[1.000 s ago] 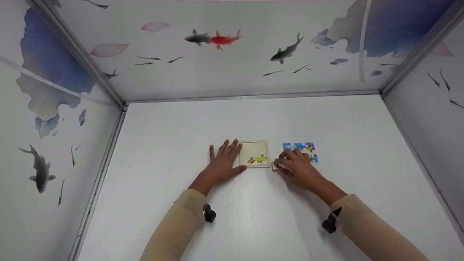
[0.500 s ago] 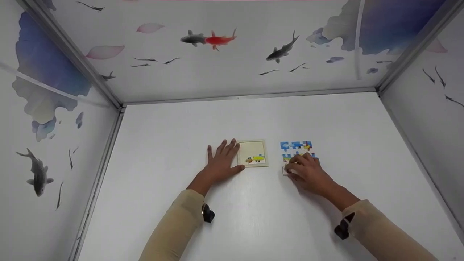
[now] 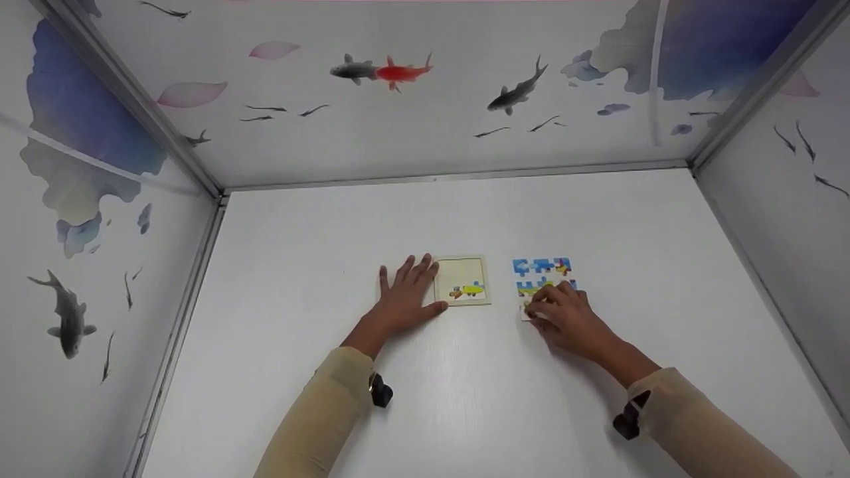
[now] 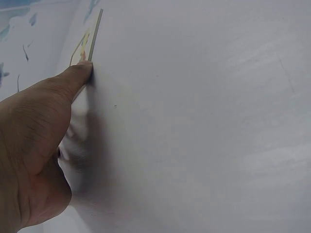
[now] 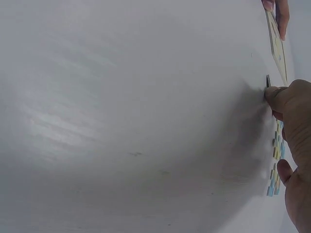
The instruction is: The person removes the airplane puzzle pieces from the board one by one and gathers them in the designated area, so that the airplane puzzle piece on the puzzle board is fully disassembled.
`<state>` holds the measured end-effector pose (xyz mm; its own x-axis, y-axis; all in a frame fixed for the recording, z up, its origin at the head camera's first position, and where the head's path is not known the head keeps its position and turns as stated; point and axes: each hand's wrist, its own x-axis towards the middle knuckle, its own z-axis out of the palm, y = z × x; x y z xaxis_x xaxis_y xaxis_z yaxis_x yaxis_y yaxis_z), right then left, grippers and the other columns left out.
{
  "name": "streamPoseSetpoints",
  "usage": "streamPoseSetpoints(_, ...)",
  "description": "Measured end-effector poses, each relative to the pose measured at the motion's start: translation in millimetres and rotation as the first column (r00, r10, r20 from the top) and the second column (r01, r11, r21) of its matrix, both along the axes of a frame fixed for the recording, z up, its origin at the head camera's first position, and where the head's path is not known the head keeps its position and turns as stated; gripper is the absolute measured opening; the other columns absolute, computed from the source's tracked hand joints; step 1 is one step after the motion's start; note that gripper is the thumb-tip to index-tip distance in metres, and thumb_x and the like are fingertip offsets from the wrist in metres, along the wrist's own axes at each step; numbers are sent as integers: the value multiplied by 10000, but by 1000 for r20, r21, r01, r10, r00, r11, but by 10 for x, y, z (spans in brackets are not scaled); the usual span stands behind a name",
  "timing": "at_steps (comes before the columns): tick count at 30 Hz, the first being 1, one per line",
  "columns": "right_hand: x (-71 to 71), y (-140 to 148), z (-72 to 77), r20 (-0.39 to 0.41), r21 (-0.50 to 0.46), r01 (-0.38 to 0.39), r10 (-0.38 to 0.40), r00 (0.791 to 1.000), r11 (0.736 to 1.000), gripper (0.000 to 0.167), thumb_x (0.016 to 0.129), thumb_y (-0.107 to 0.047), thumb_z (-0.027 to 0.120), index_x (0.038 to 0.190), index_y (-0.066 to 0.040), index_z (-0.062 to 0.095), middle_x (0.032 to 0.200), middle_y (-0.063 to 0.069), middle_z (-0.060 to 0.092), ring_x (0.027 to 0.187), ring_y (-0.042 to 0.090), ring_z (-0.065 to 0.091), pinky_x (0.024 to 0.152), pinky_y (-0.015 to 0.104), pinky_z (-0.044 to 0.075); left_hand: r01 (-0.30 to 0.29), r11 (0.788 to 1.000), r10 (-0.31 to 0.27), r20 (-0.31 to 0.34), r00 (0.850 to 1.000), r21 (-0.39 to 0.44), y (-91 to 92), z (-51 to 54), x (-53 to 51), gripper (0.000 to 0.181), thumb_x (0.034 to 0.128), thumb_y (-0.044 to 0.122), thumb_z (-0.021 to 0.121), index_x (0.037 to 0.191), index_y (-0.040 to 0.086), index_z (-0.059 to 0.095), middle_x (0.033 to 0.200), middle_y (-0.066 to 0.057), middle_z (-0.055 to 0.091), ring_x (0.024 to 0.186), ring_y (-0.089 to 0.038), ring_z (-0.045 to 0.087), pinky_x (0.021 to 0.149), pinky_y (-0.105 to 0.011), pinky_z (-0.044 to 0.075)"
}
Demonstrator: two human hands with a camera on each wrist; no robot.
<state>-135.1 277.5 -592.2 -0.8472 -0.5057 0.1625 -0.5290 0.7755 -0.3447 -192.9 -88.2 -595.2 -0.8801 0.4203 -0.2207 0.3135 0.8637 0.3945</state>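
In the head view, my left hand [image 3: 405,297] lies with straight, spread fingers against the left side of a shallow wooden puzzle tray [image 3: 487,279]. The thumb rests at its near left corner, also seen in the left wrist view. Joined puzzle pieces with yellow, blue and brown print [image 3: 468,291] sit in the tray's near right part. To the right, my right hand [image 3: 566,318] pinches a puzzle piece [image 3: 525,313] between thumb and fingers, low over the table. The piece's printed face is mostly covered. In the right wrist view its thin edge [image 5: 267,80] juts past the thumb.
Loose blue printed puzzle pieces [image 3: 543,266] lie in a row beyond the right hand. A second row [image 3: 526,288] is partly hidden by that hand. The white table [image 3: 345,226] is enclosed by panels with painted fish, edged by metal strips.
My right hand has moved right, away from the tray, still pinching the puzzle piece, and uncovered more of the loose pieces. In the last half second it hardly shifts. My left hand stays put.
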Motion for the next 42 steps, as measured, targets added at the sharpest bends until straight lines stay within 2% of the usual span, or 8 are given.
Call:
streamPoseSetpoints(5, -3, 11, 3, 45, -11, 15, -14, 999, 1000, 216, 982, -110, 849, 1188, -174, 849, 1194, 26, 701, 1130, 245, 562, 928, 536, 437, 8, 1000, -8, -7, 1000, 8, 4, -5, 2, 896, 1095, 677, 532, 1793, 221, 204, 1888, -13, 122, 1762, -324, 52, 1332, -784, -18)
streamPoseSetpoints(12, -2, 25, 3, 68, 6, 22, -22, 997, 1000, 223, 995, -134, 842, 1211, -185, 853, 1201, 13, 700, 1141, 231, 557, 952, 527, 442, 4, 1000, -4, -6, 1000, 2, 13, -28, 5, 903, 1092, 692, 518, 1795, 232, 190, 1890, 0, 106, 1764, -313, 36, 1336, -774, -27)
streamPoseSetpoints(26, -3, 31, -7, 54, -6, 9, -9, 999, 1000, 213, 1002, -121, 831, 1206, -176, 863, 1169, 8, 710, 1107, 213, 551, 925, 495, 427, 5, 1000, -5, -8, 1000, 7, -4, -22, -5, 896, 1094, 672, 532, 1795, 230, 191, 1890, -3, 111, 1763, -313, 39, 1336, -772, -32)
streamPoseSetpoints(37, 11, 21, -11, -24, -21, -23, 22, 999, 1000, 242, 952, -46, 863, 1163, -163, 870, 1143, 40, 715, 1071, 252, 570, 874, 494, 445, 12, 1000, -12, -4, 1000, 13, -8, -42, -23, 904, 1092, 681, 531, 1795, 224, 193, 1890, -7, 109, 1763, -321, 35, 1328, -785, -32)
streamPoseSetpoints(42, 2, 14, -6, -1, 8, -9, 9, 1000, 1000, 208, 980, -101, 848, 1175, -171, 864, 1171, 39, 716, 1111, 258, 586, 904, 520, 473, 11, 1000, -11, -7, 1000, 13, -9, -53, -22, 906, 1090, 688, 528, 1795, 228, 192, 1890, -3, 109, 1763, -317, 33, 1330, -782, -34)
